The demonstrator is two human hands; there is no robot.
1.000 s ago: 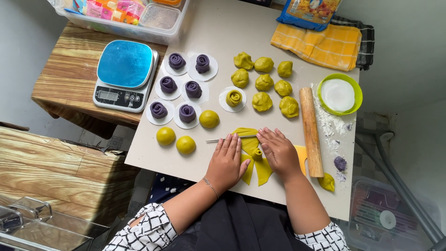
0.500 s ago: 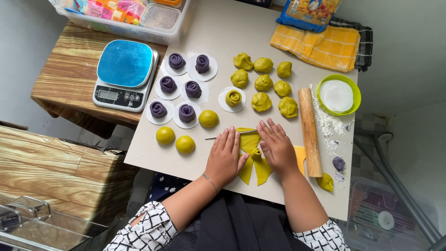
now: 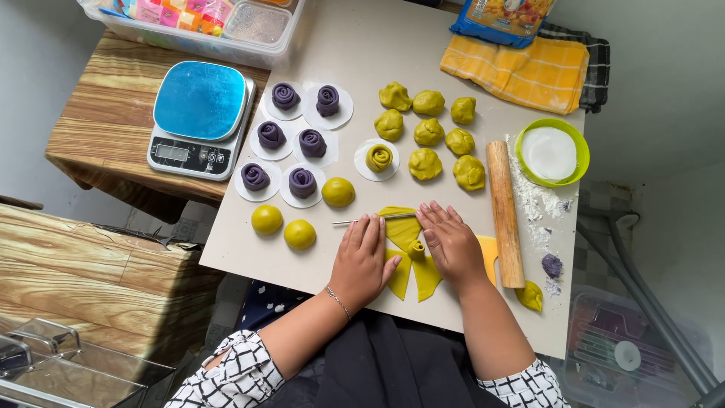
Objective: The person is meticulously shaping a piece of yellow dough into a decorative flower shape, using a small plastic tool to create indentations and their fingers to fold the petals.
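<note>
**Hands flat on yellow dough**

Both hands are lying palm down on the board (image 3: 249,249), fingers stretched and pointing away from the body. Left hand (image 3: 364,261) is pressing open on the left edge of the cut yellow dough (image 3: 414,261), fingertips touching a thin metal rod (image 3: 355,221). Right hand (image 3: 453,243) is resting open on the dough's right side, gripping nothing. Forearms are reaching up from checked sleeves (image 3: 226,370).

At the top edge, a blue packet (image 3: 502,17) is sitting on a yellow cloth (image 3: 521,72). A clear tub (image 3: 219,26) of colourful packets is standing top left, above a blue-topped scale (image 3: 198,117). A rolling pin (image 3: 504,211) is lying just right of the right hand, below a green bowl (image 3: 578,143). Purple rolls (image 3: 302,181) are sitting on white paper rounds, left of rough yellow lumps (image 3: 427,132).
</note>
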